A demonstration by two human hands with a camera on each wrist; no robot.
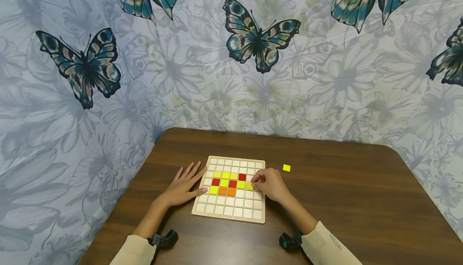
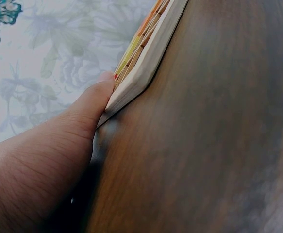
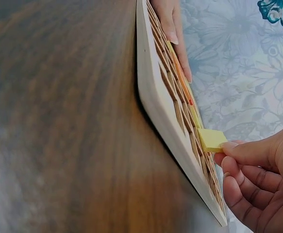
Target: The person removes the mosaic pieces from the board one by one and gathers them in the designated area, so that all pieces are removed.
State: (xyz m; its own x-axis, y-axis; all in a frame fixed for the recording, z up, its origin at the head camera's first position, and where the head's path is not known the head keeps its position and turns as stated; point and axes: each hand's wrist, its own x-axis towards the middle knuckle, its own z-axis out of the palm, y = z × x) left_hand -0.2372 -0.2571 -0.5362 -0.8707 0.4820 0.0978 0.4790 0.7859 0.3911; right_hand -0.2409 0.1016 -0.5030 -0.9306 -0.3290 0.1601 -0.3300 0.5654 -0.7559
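Note:
A wooden grid board (image 1: 228, 213) lies on the table, its square cells partly filled with yellow, red and orange tiles. Between thumb and fingertips my right hand (image 1: 270, 184) pinches a yellow tile (image 3: 211, 140), tilted at the board's surface near the right side of the coloured rows. The right wrist view shows that tile partly raised above the grid. My left hand (image 1: 185, 185) rests at the board's left edge with fingers spread and straight, its thumb (image 2: 102, 87) on the rim. Orange tiles (image 1: 226, 191) sit in the lowest coloured row, red tiles (image 1: 232, 184) above.
A loose yellow tile (image 1: 286, 168) lies on the brown wooden table (image 1: 343, 188), right of the board's far corner. Black bands (image 1: 163, 239) are worn on both wrists. Behind the table stands a wall covering (image 1: 202, 96) with flowers and butterflies.

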